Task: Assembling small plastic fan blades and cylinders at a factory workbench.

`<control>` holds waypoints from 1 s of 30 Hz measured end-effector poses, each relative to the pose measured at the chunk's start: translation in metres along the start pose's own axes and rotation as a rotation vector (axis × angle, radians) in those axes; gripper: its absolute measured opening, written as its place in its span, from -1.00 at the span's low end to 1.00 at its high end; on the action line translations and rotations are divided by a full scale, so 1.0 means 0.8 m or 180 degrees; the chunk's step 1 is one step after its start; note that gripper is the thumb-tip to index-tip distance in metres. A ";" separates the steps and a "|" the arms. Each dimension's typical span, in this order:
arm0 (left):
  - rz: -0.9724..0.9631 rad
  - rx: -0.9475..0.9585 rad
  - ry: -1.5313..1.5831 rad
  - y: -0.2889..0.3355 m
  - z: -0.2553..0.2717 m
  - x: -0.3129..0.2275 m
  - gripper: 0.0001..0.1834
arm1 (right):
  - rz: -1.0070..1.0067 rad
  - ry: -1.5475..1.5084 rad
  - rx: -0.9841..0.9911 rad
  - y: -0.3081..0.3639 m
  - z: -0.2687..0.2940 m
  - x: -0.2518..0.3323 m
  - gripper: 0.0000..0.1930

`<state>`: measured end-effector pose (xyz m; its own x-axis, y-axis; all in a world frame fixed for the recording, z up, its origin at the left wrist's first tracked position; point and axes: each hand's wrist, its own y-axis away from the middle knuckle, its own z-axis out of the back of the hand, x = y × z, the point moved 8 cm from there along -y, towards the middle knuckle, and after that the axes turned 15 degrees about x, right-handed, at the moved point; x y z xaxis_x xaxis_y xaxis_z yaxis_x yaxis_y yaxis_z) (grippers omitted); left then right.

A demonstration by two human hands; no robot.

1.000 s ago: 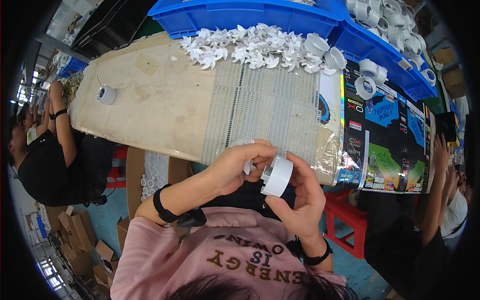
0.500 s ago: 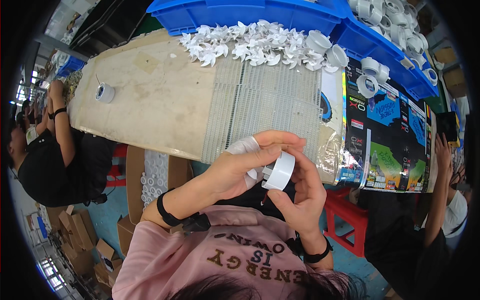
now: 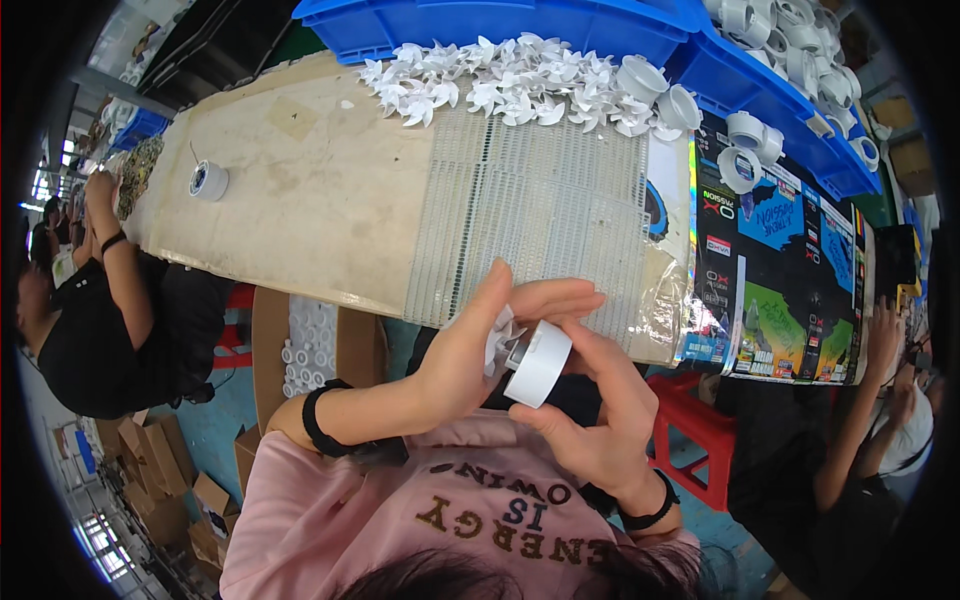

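Note:
My right hand [image 3: 612,420] grips a white round plastic housing [image 3: 541,366] by its outer wall, thumb below and fingers above. A small motor-like part sticks out of the housing's side facing my left palm. Against that palm sits a white fan blade [image 3: 499,338], at the tip of this part; I cannot tell whether it is seated on it. My left hand [image 3: 455,355] is upright with the fingers and thumb stretched out. Its palm backs the fan blade, and its fingers reach behind the housing.
A pile of white fan blades [image 3: 520,80] lies before a blue bin [image 3: 500,30]. White housings [image 3: 740,168] lie at the right, more fill another bin. One housing [image 3: 208,181] stands at left on the table [image 3: 330,190]. Co-workers sit at both sides.
Both hands have come lower and slightly left with the housing. My left hand has turned more upright, its thumb now pointing up, and the fan blade in its palm shows more.

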<state>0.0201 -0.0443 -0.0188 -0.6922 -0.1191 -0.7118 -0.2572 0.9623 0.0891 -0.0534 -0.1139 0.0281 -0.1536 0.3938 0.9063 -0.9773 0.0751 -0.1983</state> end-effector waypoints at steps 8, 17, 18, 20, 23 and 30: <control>-0.0014 -0.0085 -0.0422 -0.004 0.006 0.003 -0.26 | 0.0221 0.0747 -0.0009 -0.008 0.004 0.010 -0.27; -0.0827 0.1238 -0.3935 -0.018 -0.055 -0.078 -0.32 | -0.0891 -0.2214 0.0552 -0.027 0.038 -0.065 -0.63; -0.0843 0.1245 -0.3943 -0.018 -0.050 -0.077 -0.32 | -0.0880 -0.2200 0.0549 -0.031 0.041 -0.066 -0.63; -0.0890 0.0806 -0.4036 -0.019 -0.026 -0.080 -0.42 | -0.1072 -0.1806 0.0969 -0.042 0.047 -0.074 -0.69; -0.0454 0.0111 -0.2056 -0.009 0.018 -0.068 -0.68 | -0.0953 -0.0008 -0.0629 -0.057 0.162 -0.118 -0.74; 0.0069 0.0287 -0.0507 -0.020 0.022 -0.021 -0.73 | -0.2095 -0.0125 -0.0969 -0.064 0.281 -0.210 -0.57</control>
<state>0.0474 -0.0534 -0.0204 -0.5796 -0.0647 -0.8123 -0.1770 0.9830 0.0479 -0.0102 -0.3898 -0.0299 0.4416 0.1463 0.8852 -0.7858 0.5392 0.3029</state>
